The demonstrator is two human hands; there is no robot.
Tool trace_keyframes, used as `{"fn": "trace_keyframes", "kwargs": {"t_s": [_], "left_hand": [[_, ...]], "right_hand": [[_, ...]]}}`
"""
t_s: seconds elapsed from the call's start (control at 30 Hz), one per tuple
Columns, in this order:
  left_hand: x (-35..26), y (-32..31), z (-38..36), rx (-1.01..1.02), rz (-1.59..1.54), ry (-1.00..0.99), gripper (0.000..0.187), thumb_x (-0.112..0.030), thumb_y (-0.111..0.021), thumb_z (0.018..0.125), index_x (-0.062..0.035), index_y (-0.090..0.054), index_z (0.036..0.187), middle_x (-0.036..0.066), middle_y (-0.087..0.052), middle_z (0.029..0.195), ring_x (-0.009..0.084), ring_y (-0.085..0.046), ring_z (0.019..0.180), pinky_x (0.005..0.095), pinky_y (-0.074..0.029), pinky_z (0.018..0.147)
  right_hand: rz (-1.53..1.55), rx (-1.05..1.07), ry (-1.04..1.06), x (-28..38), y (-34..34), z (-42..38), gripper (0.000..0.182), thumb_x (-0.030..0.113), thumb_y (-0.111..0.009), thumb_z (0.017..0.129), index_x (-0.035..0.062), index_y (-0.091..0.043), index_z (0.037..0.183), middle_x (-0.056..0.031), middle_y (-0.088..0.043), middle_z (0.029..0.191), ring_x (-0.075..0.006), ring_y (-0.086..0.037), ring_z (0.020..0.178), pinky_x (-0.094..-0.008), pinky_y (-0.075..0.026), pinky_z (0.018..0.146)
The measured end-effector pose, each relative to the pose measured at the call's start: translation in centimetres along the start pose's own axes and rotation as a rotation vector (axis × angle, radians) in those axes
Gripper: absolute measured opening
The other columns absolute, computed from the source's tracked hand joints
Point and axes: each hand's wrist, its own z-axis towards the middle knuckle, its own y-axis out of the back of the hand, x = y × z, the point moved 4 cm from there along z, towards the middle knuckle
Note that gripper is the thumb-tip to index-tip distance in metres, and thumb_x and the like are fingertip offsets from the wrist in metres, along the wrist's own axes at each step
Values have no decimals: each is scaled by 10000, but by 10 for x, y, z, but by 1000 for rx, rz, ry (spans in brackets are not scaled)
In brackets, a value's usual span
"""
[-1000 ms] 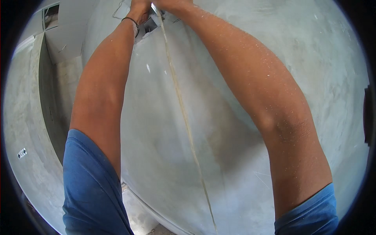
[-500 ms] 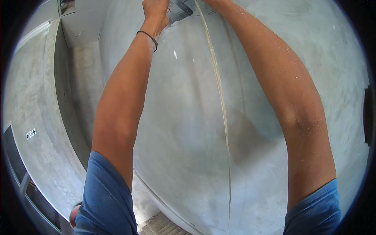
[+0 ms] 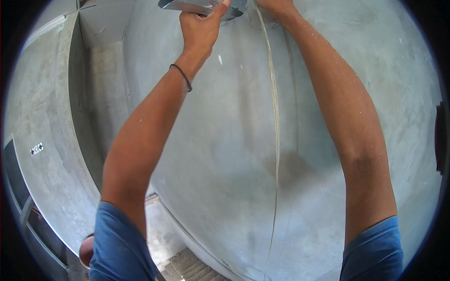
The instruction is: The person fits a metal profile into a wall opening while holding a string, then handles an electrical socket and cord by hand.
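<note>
At the top edge, my left hand (image 3: 199, 33) grips a shiny grey metal tray-like piece (image 3: 190, 6) with a bent edge, its thumb pointing up along it. A dark grey patch (image 3: 233, 16) shows just right of that piece, against the wall. My right hand (image 3: 280, 8) is raised to the wall, fingers curled and partly cut off by the frame's top; I cannot tell what is in them. A thin pale strip (image 3: 273, 93) runs from right beside those fingers down the wall's face, narrowing towards the bottom.
A smooth grey-green plastered wall (image 3: 220, 154) fills the middle and right. To the left are a recess (image 3: 108, 89), another plastered wall with a marked white label (image 3: 36, 149), and a reddish round object (image 3: 86, 250) by my sleeve. Steps (image 3: 190, 269) show at the bottom.
My left hand has come lower into view, showing more of the metal piece. My right hand and the top of the strip now appear farther right. The view has shifted slightly.
</note>
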Motion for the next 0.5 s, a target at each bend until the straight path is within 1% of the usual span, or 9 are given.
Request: {"fn": "trace_keyframes", "kwargs": {"t_s": [0.1, 0.13, 0.17, 0.23, 0.3, 0.37, 0.4, 0.43, 0.5], "left_hand": [[0, 21, 34, -17, 9, -31, 301, -193, -786, 896, 36, -667, 1051, 90, -701, 980, 173, -670, 913, 337, -541, 815], [16, 42, 58, -172, 336, -15, 421, -182, -811, 891, 43, -533, 1114, 129, -633, 1016, 222, -624, 893, 338, -534, 720], [19, 41, 73, -171, 331, -22, 421, -182, -811, 891, 43, -533, 1114, 129, -633, 1016, 222, -624, 893, 338, -534, 720], [27, 29, 95, -80, 395, 11, 550, -206, -801, 910, 69, -436, 1217, 176, -617, 1091, 251, -631, 931, 348, -546, 770], [56, 11, 110, 10, 253, 79, 532, -179, -778, 923, 83, -430, 1229, 187, -619, 1089, 255, -631, 944, 365, -553, 791], [95, -9, 121, 138, 441, 239, 541, -153, -770, 924, 87, -415, 1253, 191, -609, 1124, 249, -620, 946, 373, -561, 766], [116, -15, 132, 40, 439, 62, 444, -223, -754, 943, 75, -509, 1163, 143, -635, 979, 215, -609, 788, 371, -531, 621], [125, -25, 140, 48, 417, 67, 444, -223, -754, 943, 75, -509, 1163, 143, -635, 979, 215, -609, 788, 371, -531, 621], [142, -29, 152, 299, 454, 288, 413, -381, -661, 1002, 27, -598, 990, 78, -608, 770, 172, -545, 597, 351, -436, 484]], "right_hand": [[9, -14, 8, -3, 2, 7, 265, 211, -603, 986, -19, -706, 904, -268, -697, 874, -455, -680, 855, -493, -516, 766], [3, -26, 12, -3, 3, 10, 261, 209, -606, 982, -17, -708, 899, -265, -697, 869, -453, -680, 853, -491, -518, 766], [0, -32, 19, -4, 4, 13, 261, 209, -606, 982, -17, -708, 899, -265, -697, 869, -453, -680, 853, -491, -518, 766], [-12, -48, 62, -6, 6, 18, 232, 182, -604, 965, -13, -706, 893, -258, -698, 862, -452, -682, 856, -491, -523, 767], [-23, -81, 102, -16, -2, 22, 222, 183, -613, 952, -6, -707, 883, -249, -703, 866, -443, -688, 866, -491, -527, 776], [-40, -108, 155, -12, -4, 25, 213, 184, -622, 938, 0, -709, 873, -240, -708, 870, -435, -693, 876, -491, -532, 786], [19, -8, 96, -9, -2, 23, 203, 177, -638, 923, -10, -703, 881, -250, -708, 892, -434, -695, 900, -492, -537, 804], [75, 93, 24, -10, -7, 18, 198, 171, -654, 909, -21, -698, 889, -261, -708, 914, -433, -697, 924, -494, -541, 823], [42, 30, -3, -16, -20, 23, 210, 168, -674, 897, -40, -688, 923, -277, -704, 945, -439, -694, 948, -493, -543, 839]]}}
